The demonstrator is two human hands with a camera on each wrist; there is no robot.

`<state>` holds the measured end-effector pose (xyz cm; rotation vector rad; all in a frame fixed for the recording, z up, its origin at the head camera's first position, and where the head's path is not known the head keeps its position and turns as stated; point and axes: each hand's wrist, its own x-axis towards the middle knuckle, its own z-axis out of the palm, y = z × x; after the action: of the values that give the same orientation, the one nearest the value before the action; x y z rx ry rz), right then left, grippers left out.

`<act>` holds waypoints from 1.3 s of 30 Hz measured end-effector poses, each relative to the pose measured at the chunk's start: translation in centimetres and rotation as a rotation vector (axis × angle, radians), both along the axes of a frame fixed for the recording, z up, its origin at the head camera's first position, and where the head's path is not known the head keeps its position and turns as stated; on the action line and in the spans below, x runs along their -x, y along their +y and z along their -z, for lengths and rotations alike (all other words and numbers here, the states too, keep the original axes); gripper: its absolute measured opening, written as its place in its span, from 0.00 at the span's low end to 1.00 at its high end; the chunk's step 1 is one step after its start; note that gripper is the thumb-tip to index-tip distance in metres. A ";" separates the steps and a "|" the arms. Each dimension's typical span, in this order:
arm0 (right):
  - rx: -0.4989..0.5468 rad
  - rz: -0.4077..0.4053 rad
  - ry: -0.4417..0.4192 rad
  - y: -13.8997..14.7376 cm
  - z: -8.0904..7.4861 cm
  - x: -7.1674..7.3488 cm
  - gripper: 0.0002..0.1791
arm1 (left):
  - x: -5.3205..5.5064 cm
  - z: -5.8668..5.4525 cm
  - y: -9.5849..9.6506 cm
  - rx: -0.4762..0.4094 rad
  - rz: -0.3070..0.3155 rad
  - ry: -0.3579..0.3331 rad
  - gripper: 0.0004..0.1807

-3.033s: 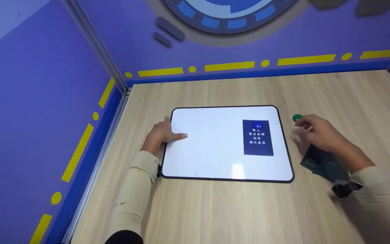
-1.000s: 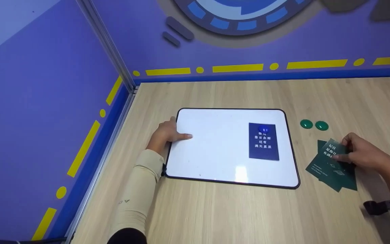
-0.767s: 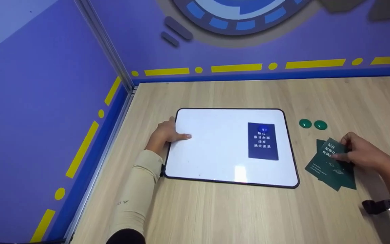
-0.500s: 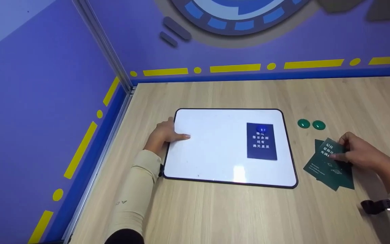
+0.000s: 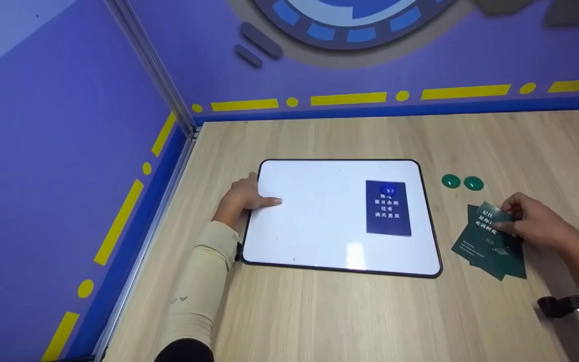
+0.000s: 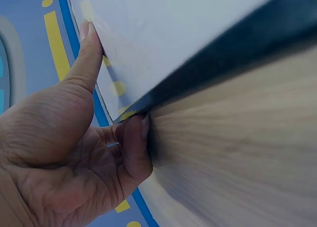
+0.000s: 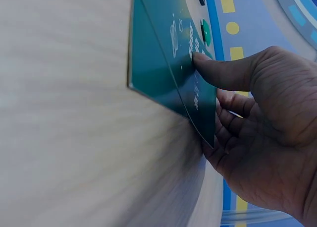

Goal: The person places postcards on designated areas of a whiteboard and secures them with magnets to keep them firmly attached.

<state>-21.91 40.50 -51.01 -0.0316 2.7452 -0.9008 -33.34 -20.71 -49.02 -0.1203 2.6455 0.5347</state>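
Observation:
A whiteboard (image 5: 309, 216) with a black rim lies on the table. My left hand (image 5: 244, 196) grips its left edge, thumb on the white face and fingers curled against the rim, as the left wrist view (image 6: 64, 138) also shows. Near the board's right side lies a dark blue card (image 5: 389, 221) with white writing, a round blue magnet (image 5: 388, 189) on its top part. My right hand (image 5: 536, 218) pinches a dark green card (image 5: 490, 241) at its right edge, thumb on top; in the right wrist view the fingers are partly behind the card. Other green cards (image 5: 517, 264) lie beneath it.
Two round green magnets (image 5: 462, 182) sit side by side behind the green cards. The wooden table (image 5: 319, 311) is bordered by a blue-purple wall (image 5: 58, 166) on the left and a decorated wall (image 5: 350, 75) at the back.
The right hand has left the green magnet, which now lies beside another one, and has moved to the green cards, pinching one. Its thumb has shifted slightly. The left hand stays on the whiteboard.

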 end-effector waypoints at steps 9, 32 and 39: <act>-0.003 0.018 0.105 -0.5 -1.0 0.1 0.18 | 0.0 0.1 0.1 -0.001 -0.006 -0.009 0.69; 0.222 0.100 0.308 -5.5 -6.2 1.5 0.17 | 0.2 0.2 0.0 -0.016 -0.004 0.005 0.69; 0.313 0.030 0.256 -9.7 -6.2 3.6 0.16 | 0.0 0.2 -0.2 -0.028 -0.018 0.005 0.69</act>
<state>-25.53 30.79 -44.79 -0.1741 2.8055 -1.4168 -33.30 -20.89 -49.23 -0.1346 2.6426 0.5780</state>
